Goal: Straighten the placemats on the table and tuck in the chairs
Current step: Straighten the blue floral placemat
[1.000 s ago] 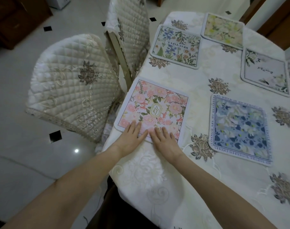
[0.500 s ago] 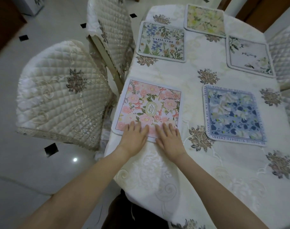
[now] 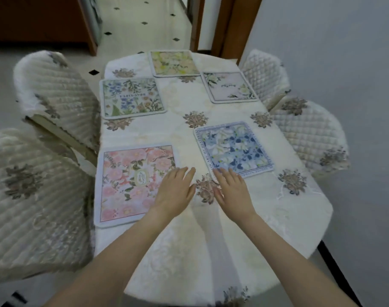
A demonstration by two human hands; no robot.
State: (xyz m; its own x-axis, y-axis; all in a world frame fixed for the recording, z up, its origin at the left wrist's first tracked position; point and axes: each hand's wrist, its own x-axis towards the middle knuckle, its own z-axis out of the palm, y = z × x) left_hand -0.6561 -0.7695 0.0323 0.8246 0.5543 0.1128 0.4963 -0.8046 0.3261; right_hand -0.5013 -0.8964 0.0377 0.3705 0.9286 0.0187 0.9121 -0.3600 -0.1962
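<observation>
Quilted chairs [image 3: 54, 94] flank a cream tablecloth [image 3: 189, 251] bearing five floral placemats, as a flat, spread left hand [image 3: 174, 192] overlaps the pink placemat [image 3: 131, 182] and the spread right hand [image 3: 232, 192] touches the blue placemat [image 3: 233, 147], gripping nothing.

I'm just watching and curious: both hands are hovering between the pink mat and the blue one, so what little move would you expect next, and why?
Probably the right hand settles on the near corner of the blue placemat and turns it square. That mat sits skewed to the table edge, while the pink placemat lies about parallel to it. The right fingers already overlap the blue mat's corner; the left hand is open beside them.
</observation>
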